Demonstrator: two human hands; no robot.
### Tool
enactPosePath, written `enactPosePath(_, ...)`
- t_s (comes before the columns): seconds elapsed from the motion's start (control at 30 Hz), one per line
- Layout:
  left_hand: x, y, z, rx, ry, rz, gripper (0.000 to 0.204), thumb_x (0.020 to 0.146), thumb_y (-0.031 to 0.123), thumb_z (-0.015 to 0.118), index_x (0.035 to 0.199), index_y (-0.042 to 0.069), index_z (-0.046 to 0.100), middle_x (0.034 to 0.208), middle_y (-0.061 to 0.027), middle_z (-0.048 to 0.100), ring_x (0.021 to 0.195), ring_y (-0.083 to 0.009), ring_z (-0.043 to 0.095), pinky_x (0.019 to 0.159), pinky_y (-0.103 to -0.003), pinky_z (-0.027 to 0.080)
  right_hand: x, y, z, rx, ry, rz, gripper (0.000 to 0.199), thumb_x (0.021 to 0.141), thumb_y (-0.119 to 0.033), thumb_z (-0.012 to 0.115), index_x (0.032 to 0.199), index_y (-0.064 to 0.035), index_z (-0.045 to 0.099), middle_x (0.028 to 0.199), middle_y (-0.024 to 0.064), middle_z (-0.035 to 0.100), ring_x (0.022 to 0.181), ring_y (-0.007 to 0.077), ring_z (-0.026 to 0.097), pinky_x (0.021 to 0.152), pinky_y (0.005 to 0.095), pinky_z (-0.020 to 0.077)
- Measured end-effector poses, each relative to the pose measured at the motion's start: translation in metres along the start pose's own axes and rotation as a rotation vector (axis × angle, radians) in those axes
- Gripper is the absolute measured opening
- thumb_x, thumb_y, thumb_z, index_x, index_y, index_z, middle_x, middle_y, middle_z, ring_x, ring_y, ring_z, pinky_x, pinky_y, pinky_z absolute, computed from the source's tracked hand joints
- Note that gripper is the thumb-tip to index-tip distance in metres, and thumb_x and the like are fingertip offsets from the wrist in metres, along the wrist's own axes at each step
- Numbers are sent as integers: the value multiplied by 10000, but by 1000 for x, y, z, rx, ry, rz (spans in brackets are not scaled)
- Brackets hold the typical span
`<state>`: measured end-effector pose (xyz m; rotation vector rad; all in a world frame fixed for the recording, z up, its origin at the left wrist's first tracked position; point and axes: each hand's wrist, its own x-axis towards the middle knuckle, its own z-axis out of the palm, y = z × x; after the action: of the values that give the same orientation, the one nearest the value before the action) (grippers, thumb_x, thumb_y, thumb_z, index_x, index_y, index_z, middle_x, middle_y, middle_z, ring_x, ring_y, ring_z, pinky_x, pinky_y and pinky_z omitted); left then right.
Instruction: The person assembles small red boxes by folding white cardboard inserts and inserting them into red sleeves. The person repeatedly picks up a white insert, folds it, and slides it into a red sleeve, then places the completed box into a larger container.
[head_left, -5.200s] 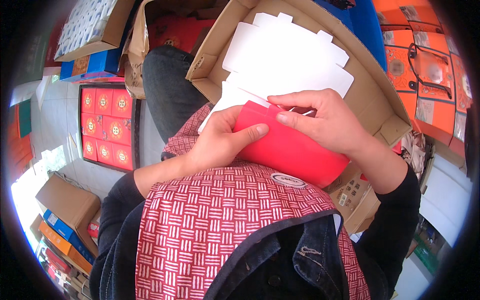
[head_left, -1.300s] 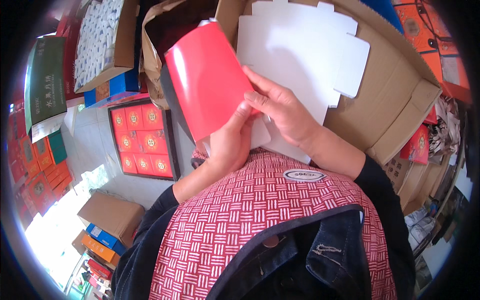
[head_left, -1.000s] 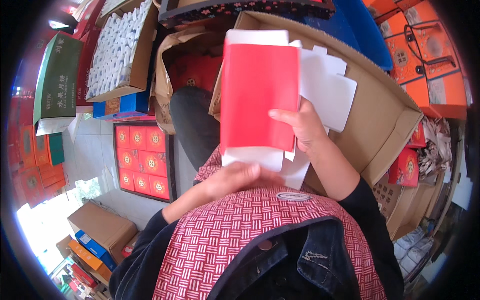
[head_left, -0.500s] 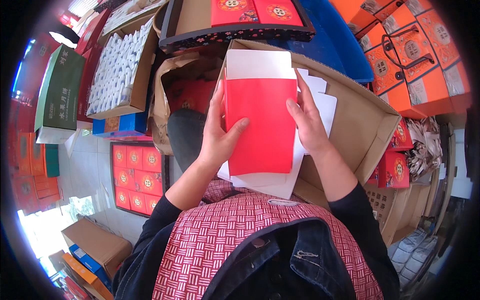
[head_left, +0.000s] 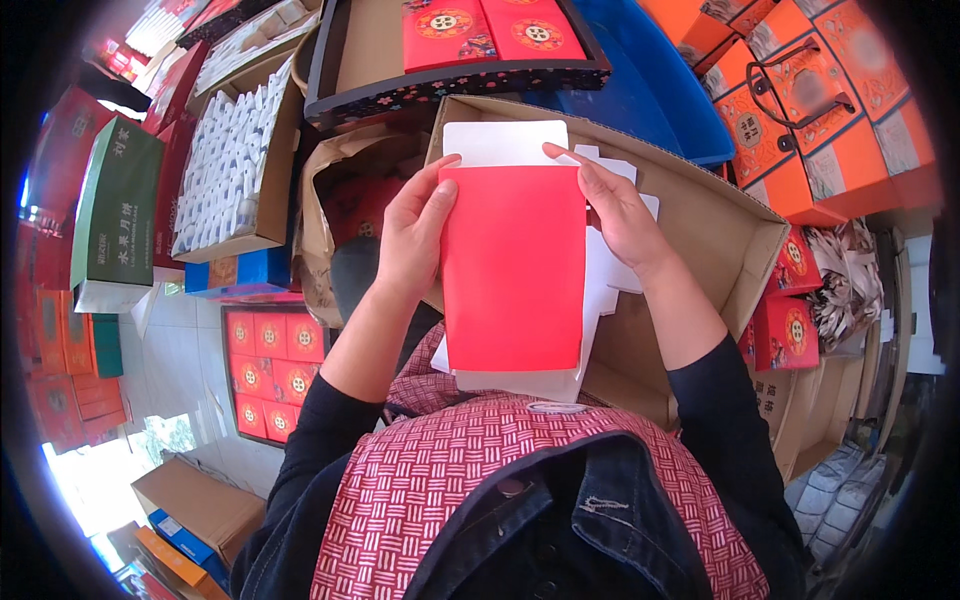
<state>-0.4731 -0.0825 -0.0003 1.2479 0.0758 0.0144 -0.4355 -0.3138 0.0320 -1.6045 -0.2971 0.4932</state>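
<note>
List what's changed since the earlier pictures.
The red card piece has swung from a slant to squarely ahead. The left hand has taken its far left corner; the right hand has slid up to its far right corner. White cardboard still lies in the brown carton.

Mid-frame, a carton is between left grip and right grip, before a box with blanks in it. Top centre, a tray holds packets, a tub at its right, other boxes at upper right. A bag stands left of the box, a case of sachets left of that.
</note>
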Motion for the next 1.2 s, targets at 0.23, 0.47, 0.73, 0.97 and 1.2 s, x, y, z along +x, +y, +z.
enactPosePath(0.23, 5, -2, -10, 33, -119, 50, 302, 993, 190, 489, 1165, -21, 619, 1233, -62, 556, 1039, -115, 553, 891, -240, 446, 10, 23, -2, -224, 251, -282, 384, 908, -289, 634, 1192, -30, 636, 1013, 48, 563, 970, 129, 532, 820, 223, 451)
enactPosePath(0.47, 0, -8, -2, 275, -62, 201, 264, 970, 134, 530, 1161, -28, 614, 1250, -68, 535, 1091, -134, 532, 922, -246, 427, 3, 19, 12, 88, 308, -341, 341, 869, -192, 690, 1159, -18, 645, 1001, 37, 598, 928, 108, 556, 805, 212, 455)
enactPosePath(0.73, -2, -8, -14, -45, -233, 61, 299, 953, 156, 560, 1189, -21, 604, 1281, -89, 519, 1144, -151, 507, 978, -272, 399, -4, 19, -11, 75, 103, -220, 250, 849, -104, 693, 1077, -2, 670, 959, 16, 617, 860, 90, 574, 793, 220, 469)
enactPosePath(0.97, -4, 4, -24, 177, -344, 169, 360, 898, 177, 639, 1197, -21, 603, 1319, -126, 490, 1159, -199, 520, 979, -316, 430, -12, 14, -20, -133, 65, -211, 203, 832, -43, 683, 1027, 11, 681, 998, 24, 616, 854, 96, 580, 787, 221, 469)
enactPosePath(1.2, -18, 15, -6, 261, -268, 241, 313, 856, 61, 667, 1156, -18, 625, 1241, -131, 521, 1064, -181, 580, 888, -285, 509, -13, -30, -13, 61, 128, -302, 98, 878, -57, 618, 789, -14, 620, 859, 85, 648, 821, 152, 628, 747, 271, 512)
